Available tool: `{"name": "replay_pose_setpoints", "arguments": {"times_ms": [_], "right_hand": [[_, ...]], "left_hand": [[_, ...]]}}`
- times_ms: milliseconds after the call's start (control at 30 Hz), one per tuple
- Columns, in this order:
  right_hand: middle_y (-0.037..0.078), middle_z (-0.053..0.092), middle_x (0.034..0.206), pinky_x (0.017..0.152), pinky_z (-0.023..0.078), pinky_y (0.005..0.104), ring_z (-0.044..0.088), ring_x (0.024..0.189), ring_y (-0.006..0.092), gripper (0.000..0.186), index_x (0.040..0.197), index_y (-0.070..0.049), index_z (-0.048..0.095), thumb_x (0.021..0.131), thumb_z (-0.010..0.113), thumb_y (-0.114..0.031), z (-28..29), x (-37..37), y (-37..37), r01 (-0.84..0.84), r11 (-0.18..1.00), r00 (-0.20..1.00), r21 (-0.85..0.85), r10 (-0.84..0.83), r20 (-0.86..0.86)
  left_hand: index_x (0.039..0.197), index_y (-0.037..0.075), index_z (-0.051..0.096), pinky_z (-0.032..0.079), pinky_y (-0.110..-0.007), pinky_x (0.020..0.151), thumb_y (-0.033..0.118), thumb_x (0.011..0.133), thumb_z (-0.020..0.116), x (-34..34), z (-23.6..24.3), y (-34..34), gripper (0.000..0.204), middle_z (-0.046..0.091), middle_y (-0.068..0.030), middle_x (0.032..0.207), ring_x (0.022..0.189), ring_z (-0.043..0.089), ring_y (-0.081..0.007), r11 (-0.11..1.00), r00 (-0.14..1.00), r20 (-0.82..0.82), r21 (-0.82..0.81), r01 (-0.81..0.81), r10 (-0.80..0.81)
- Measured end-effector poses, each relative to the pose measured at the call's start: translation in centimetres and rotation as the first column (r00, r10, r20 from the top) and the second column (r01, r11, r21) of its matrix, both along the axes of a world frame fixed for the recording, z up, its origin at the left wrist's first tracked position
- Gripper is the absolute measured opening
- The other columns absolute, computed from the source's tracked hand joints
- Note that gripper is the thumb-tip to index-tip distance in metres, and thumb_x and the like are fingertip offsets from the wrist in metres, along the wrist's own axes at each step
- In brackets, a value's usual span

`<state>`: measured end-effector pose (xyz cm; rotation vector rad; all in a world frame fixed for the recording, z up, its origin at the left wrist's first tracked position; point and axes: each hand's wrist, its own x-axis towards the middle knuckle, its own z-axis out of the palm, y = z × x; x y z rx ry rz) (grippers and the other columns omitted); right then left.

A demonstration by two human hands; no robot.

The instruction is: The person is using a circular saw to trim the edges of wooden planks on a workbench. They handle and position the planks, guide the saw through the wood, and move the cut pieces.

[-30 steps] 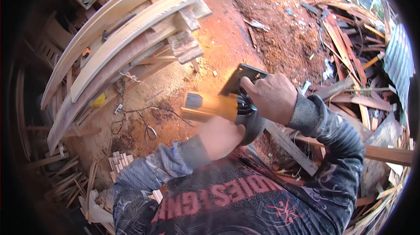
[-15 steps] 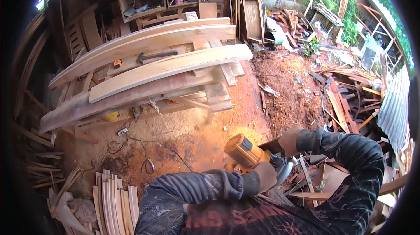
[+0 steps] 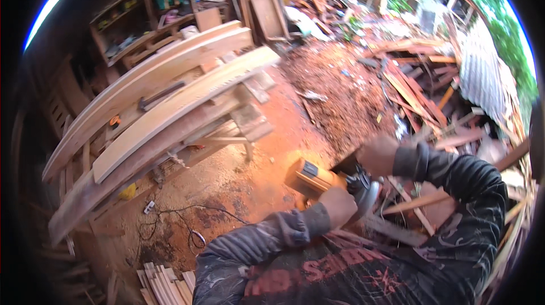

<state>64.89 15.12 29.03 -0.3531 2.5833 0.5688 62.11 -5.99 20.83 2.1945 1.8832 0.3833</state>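
An orange-and-black power saw point(image 3: 311, 179) with a dark metal base plate and a round guard is held low in front of my body, at the right of centre. My left hand point(image 3: 336, 207) is closed on it, on the near side beside the orange housing. My right hand point(image 3: 376, 156) is closed on the saw higher up, by the dark plate; its fingertips are partly hidden. A black power cord point(image 3: 221, 210) runs on the dusty ground to the left of the saw.
Long pale boards point(image 3: 181, 106) lie on a wooden trestle at left, with an orange tape measure point(image 3: 115, 121). Wooden shelving point(image 3: 162, 24) stands behind. Scrap wood point(image 3: 414, 92), corrugated sheeting point(image 3: 477, 75) and a dirt mound point(image 3: 335, 86) are at right, cut strips point(image 3: 164, 282) at lower left.
My hands and the saw sit further right and lower in the picture than a second ago. The view has shifted, showing more of the shelving and yard at the back.
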Motion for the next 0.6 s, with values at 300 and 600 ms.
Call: {"name": "replay_pose_setpoints", "arguments": {"times_ms": [300,600], "right_hand": [[0.011,0.064,0.135,0.114,0.038,0.0364,0.052,0.133,0.0203,0.05,0.134,-0.001,0.063,0.1,0.064,-0.039,-0.1,-1.7,6.3,0.273,-0.025,0.924,-0.962,-0.27,0.27],[0.004,0.06,0.083,0.076,0.049,0.0301,0.06,0.081,0.0152,0.025,0.084,0.0,0.06,0.095,0.06,-0.023,-12.6,-7.5,2.7,0.499,-0.492,0.863,-0.713,0.351,0.363]], "left_hand": [[0.083,0.009,0.063,0.051,-0.044,0.06,0.017,0.077,0.069,-1.9,0.1,-2.7,0.012,0.067,-0.0093,0.071,0.069,0.07,-0.0297,1.0,0.999,0.03,-0.007,-0.023,0.023],[0.082,0.013,0.057,0.047,-0.04,0.062,0.021,0.073,0.075,-1.7,-0.8,-2.8,0.021,0.057,-0.0047,0.07,0.066,0.063,-0.0254,0.98,0.99,-0.014,-0.134,-0.144,0.144]]}}
